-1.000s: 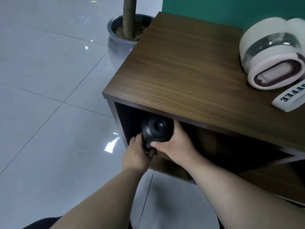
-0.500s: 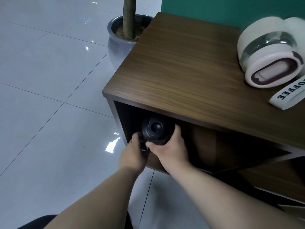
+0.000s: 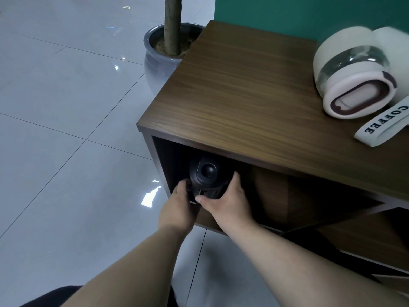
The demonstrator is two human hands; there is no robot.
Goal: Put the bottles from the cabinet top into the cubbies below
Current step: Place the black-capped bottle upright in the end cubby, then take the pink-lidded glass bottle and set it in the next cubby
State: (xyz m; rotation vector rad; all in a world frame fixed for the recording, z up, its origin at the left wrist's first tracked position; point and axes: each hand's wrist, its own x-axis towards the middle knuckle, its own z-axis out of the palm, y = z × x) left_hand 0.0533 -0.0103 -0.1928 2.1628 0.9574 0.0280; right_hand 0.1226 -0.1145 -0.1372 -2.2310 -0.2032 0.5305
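Both your hands are wrapped around the black bottle (image 3: 204, 180), one on each side. Your left hand (image 3: 179, 209) cups it from about 9 o'clock with the fingers curled onto the bottle's side, and your right hand (image 3: 228, 202) clamps it from 3 o'clock, thumb lying across the lower front of the bottle and the fingers reaching up its far side. So it's a two-handed hold, closed snug on the bottle, nothing loose about it.

That bottle is sitting in the mouth of the leftmost cubby (image 3: 177, 158), just under the front edge of the cabinet top (image 3: 254, 96), close to the cubby's left wall. You're looking down on its lid, a round dark cap with a domed button in the middle. Can't tell whether the base is actually resting on the cubby floor, your hands cover that bit.

Up on the cabinet top at roughly 2 o'clock from your hands there's a white bottle (image 3: 354, 83) lying on its side, clear band round the middle, pale lid with a dark outline facing you. Its strap (image 3: 380, 127) with COFFEE printed on it trails out on the wood toward 4 o'clock of that bottle. Another pale rounded thing is right behind it at the frame edge, too cut off to say what.

Off at 11 o'clock, a grey plant pot (image 3: 159, 67) with a trunk in it stands on the shiny tiled floor (image 3: 66, 129), just beside the cabinet's far left corner.
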